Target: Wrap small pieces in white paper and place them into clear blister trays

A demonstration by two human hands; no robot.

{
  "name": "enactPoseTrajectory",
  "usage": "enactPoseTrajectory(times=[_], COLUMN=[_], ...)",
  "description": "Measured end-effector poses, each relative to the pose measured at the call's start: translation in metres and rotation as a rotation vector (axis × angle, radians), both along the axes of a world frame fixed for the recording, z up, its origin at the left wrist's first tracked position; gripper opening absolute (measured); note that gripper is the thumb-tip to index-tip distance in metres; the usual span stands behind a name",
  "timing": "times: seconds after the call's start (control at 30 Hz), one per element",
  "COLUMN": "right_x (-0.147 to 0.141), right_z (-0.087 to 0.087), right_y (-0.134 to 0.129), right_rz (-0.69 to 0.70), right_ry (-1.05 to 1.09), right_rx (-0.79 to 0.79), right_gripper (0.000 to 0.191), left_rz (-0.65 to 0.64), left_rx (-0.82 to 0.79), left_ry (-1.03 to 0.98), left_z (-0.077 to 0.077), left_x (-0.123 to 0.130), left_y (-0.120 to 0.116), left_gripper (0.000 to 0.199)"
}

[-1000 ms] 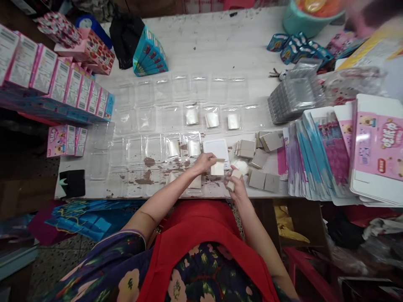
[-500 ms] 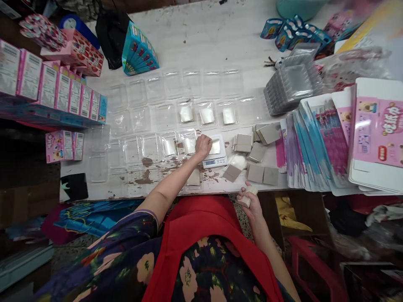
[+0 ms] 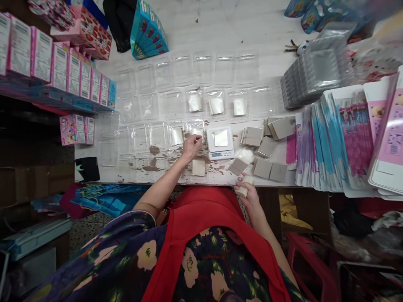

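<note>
My left hand (image 3: 191, 147) reaches over the near row of clear plastic trays, its fingertips pinched together at the tray (image 3: 201, 124) left of the scale. What they pinch, if anything, is too small to make out. A pale square piece (image 3: 197, 131) lies in that tray, partly behind the fingers. Just to the right, the white digital scale (image 3: 211, 142) bears a shiny white square piece (image 3: 221, 138). Low at the table edge, my right hand (image 3: 250, 195) grips a small cream-coloured stack (image 3: 244, 187). A cream square block (image 3: 198, 167) lies between my arms.
Grey card squares (image 3: 262, 168) lie in piles right of the scale. Beyond them stand nested clear trays (image 3: 310, 73) and fanned printed cards (image 3: 336, 138). Several more clear trays (image 3: 173, 107) spread leftward in rows. Pink boxes (image 3: 59, 69) line the left side.
My left hand has drawn back leftward from the scale to the neighbouring tray, leaving the shiny white piece on the scale. My right hand still holds the stack. The view has shifted slightly.
</note>
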State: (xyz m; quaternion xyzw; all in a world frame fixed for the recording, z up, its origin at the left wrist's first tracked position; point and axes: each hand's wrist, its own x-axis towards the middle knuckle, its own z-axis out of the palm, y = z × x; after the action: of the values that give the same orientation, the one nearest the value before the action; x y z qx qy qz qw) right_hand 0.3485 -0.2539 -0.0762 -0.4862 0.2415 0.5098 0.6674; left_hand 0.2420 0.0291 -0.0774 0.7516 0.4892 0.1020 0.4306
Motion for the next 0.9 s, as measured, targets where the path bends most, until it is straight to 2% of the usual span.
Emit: enactPoseTrajectory(times=[0.17, 0.27, 0.33, 0.43, 0.6, 0.77, 0.83, 0.9], right_x=[-0.002, -0.003, -0.002, -0.001, 0.001, 0.005, 0.006, 0.008], right_z=[0.003, 0.005, 0.007, 0.007, 0.005, -0.003, -0.007, -0.009], right_y=[0.009, 0.013, 0.016, 0.016, 0.011, 0.004, 0.003, 0.002], right_rz=[0.029, 0.044, 0.044, 0.057, 0.054, 0.012, 0.004, -0.002], right_ry=[0.009, 0.011, 0.018, 0.016, 0.011, 0.020, 0.010, 0.007], right_rx=[0.002, -0.007, -0.007, 0.001, 0.014, 0.000, 0.002, 0.005], right_gripper=[0.054, 0.054, 0.053, 0.051, 0.044, 0.055, 0.056, 0.054], left_rz=[0.069, 0.065, 0.017, -0.120, -0.399, -0.781, -0.864, -0.879], left_rx=[-0.081, -0.108, -0.114, -0.066, 0.175, 0.464, 0.547, 0.587], left_ry=[0.026, 0.040, 0.049, 0.095, 0.217, 0.302, 0.335, 0.362], left_z=[-0.002, 0.000, 0.002, 0.001, -0.008, -0.015, -0.020, -0.025], left_x=[-0.017, -0.014, -0.007, 0.007, 0.034, 0.052, 0.056, 0.059], left_y=[-0.006, -0.005, -0.004, -0.003, -0.007, -0.023, -0.029, -0.031], left_gripper=[0.023, 0.023, 0.022, 0.023, 0.025, 0.029, 0.028, 0.027])
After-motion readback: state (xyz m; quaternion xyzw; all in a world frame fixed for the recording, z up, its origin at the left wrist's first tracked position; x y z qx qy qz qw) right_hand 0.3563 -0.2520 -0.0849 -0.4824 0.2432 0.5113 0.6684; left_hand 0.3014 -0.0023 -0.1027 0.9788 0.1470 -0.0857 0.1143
